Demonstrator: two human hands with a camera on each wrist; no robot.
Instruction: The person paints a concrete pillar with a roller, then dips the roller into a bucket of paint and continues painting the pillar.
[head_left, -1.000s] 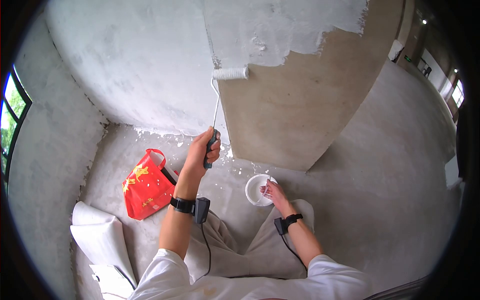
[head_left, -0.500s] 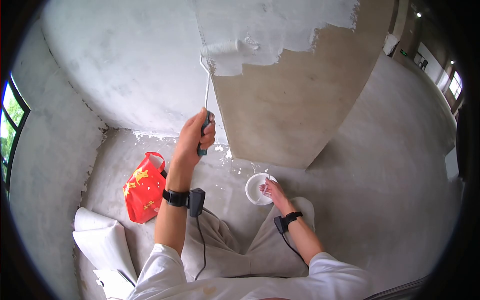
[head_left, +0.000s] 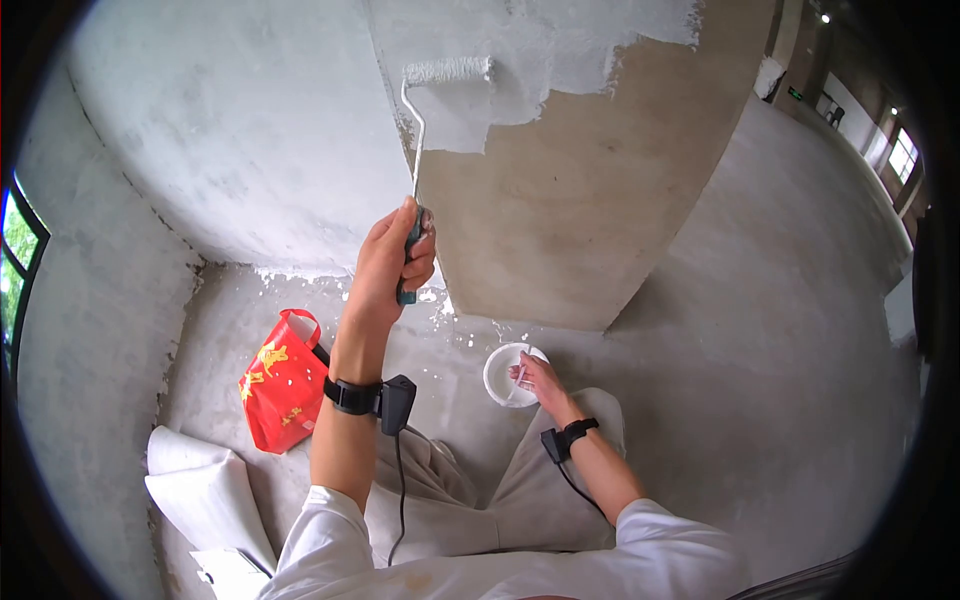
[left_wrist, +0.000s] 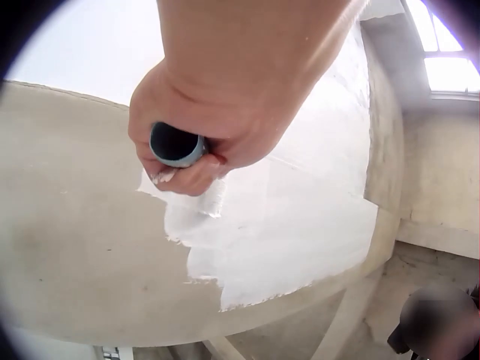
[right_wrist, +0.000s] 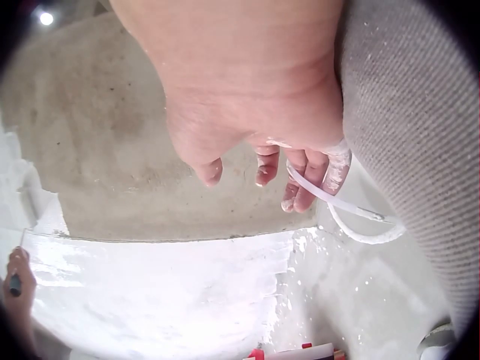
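Note:
My left hand grips the dark green handle of a paint roller. Its fingers wrap the handle, whose hollow butt end shows in the left wrist view. White-coated, the roller sleeve lies over the wet paint on the brown wall panel. Low on the right, my right hand is over a white bucket, fingers loosely crooked at its thin bail handle. Paint smears the right fingertips, and the thumb stands apart.
A red bag with yellow figures stands on the grey floor at the left. Behind it lies a folded white sheet. White paint spots dot the floor by the wall's foot. A pale wall adjoins the panel at its left edge.
The left hand has moved the roller up the panel. A white patch now covers brown wall near the left edge. The right hand stays at the bucket.

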